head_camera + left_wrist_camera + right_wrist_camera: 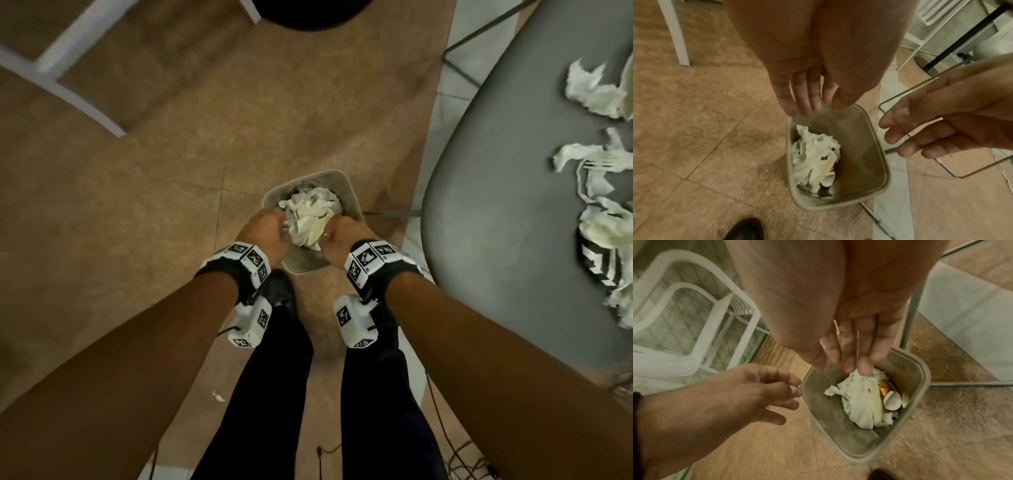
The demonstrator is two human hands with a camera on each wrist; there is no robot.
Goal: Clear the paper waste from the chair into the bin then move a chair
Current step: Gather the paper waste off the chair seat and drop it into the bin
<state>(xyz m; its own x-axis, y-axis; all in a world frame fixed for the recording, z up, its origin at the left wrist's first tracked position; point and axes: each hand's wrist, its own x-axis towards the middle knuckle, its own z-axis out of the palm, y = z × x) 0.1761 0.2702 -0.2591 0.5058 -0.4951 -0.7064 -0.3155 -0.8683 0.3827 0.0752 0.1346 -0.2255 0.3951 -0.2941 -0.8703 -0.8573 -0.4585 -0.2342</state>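
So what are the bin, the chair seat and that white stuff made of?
The bin looks like matte beige plastic, with smooth moulded walls and a rounded rim. The chair seat seems grey plastic with a dull sheen. The white stuff looks like thin paper, crumpled and torn.

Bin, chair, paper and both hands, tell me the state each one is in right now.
Bin: upright on the floor, no lid, partly filled.
Paper in bin: crumpled, lying inside against one wall.
Chair: standing beside the bin, seat not yet cleared.
Paper on chair: crumpled and torn, scattered over the seat.
Left hand: open above the bin, holding nothing.
Right hand: open above the bin, fingers pointing down, empty.
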